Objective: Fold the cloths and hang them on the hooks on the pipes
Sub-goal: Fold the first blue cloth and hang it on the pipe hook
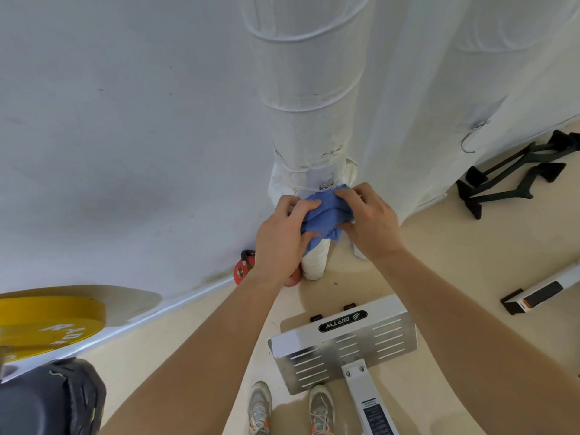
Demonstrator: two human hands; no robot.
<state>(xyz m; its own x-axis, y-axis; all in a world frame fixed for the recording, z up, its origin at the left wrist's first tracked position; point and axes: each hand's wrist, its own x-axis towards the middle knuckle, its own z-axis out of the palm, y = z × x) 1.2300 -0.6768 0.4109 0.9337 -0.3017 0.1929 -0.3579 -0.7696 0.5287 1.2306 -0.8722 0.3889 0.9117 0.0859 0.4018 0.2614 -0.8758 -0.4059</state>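
We see a big white wall first; it is smooth, with a few small dark marks. In front of it stands a fat round pipe, wrapped in white bands like cloth with thin cords tied round it; a second pipe, wrapped the same way, stands to its right. Below them is a pale, shiny floor.

Near our feet lies a flat silver metal plate with rows of thin slots cut in it (a black oval label sits near its far edge); a white bar is bolted to it. At the left edge is a thick, round, yellow weight disc; below it is a dark padded thing that we cannot name. Far to the right, black bars with handles lie on the floor.

The left hand and the right hand are both up at the first pipe; each has its fingers curled tight round a soft blue cloth. The cloth is bunched in thick folds between them, right in front of the pipe and just under a small silver clip.

Two light shoes point toward the pipe; a red kettlebell with a black handle sits by the wall, partly hidden by the left wrist. A thin, bent wire hook hangs on the second pipe.
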